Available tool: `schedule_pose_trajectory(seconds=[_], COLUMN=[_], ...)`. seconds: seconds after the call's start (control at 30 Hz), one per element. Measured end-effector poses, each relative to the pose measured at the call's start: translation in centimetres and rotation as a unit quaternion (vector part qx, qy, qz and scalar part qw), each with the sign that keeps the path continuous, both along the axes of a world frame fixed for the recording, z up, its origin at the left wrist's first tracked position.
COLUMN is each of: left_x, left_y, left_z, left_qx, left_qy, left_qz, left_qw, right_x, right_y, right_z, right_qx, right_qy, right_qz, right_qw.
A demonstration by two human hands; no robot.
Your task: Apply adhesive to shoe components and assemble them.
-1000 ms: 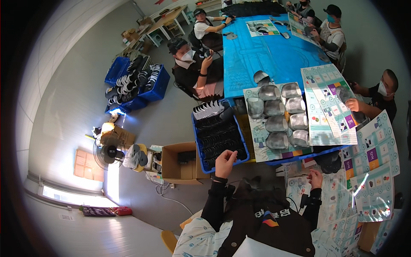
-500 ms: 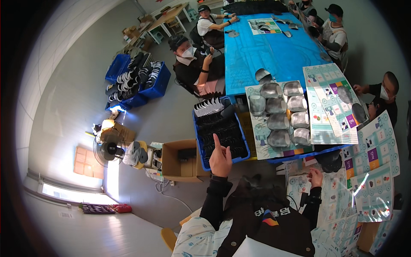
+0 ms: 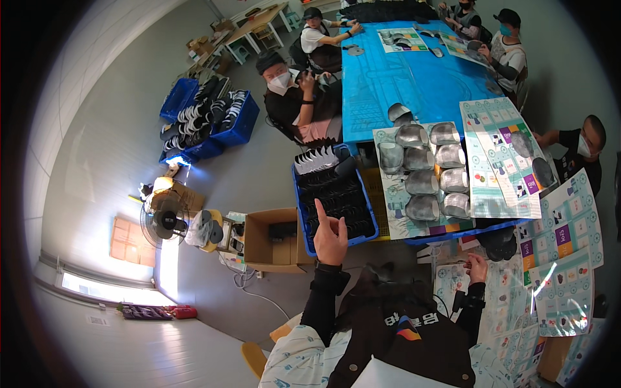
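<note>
- Your hands are apart: the bare, empty left hand (image 3: 331, 240) points its index finger forward at the near end of a blue plastic crate (image 3: 363, 238) of curved black pieces (image 3: 330, 187).
- Your bare right hand (image 3: 477, 268) curls; I cannot tell whether it grips anything.
- The crate sits by the near left corner of the blue-covered counter (image 3: 414, 74), long axis running away from you.
- Lettering marks the teal-and-white printed sheets (image 3: 563, 236) at your right.

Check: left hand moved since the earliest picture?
Yes: the left hand shifted leftward against the blue crate, index finger now extended over it.
</note>
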State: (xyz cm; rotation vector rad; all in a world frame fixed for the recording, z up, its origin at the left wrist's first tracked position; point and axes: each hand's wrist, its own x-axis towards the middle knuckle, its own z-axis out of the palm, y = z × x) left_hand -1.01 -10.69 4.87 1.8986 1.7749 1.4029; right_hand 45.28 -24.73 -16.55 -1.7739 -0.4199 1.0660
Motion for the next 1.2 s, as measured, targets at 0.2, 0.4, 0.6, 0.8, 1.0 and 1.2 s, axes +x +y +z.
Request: schedule_pose_trajectory(seconds=[0.2, 0.4, 0.6, 0.8, 1.0, 1.2], left_x=[-0.2, -0.3, -0.5, -0.3, -0.4, -0.4], left_y=[-0.2, -0.4, -0.4, -0.4, -0.5, -0.5], left_z=[0.0, -0.1, -0.5, -0.6, -0.5, -0.6], left_qx=[-0.006, -0.016, -0.025, -0.025, -0.040, -0.050], left_qy=[-0.004, -0.020, -0.024, -0.029, -0.033, -0.033], left_qz=[-0.005, -0.013, -0.020, -0.026, -0.029, -0.035], left_qw=[1.000, 1.000, 0.999, 0.999, 0.998, 0.998], right_x=[-0.4, -0.6, -0.7, -0.7, -0.9, -1.1], right_y=[-0.1, -0.3, -0.4, -0.4, -0.5, -0.4], right_z=[-0.3, 0.1, 0.0, 0.0, 0.0, 0.4], right_qx=[0.008, 0.007, 0.005, -0.001, -0.001, -0.001], right_qy=[-0.011, -0.009, -0.006, -0.011, -0.012, -0.008], right_qz=[0.000, 0.003, 0.006, 0.009, 0.010, 0.010], right_qw=[1.000, 1.000, 1.000, 1.000, 1.000, 1.000])
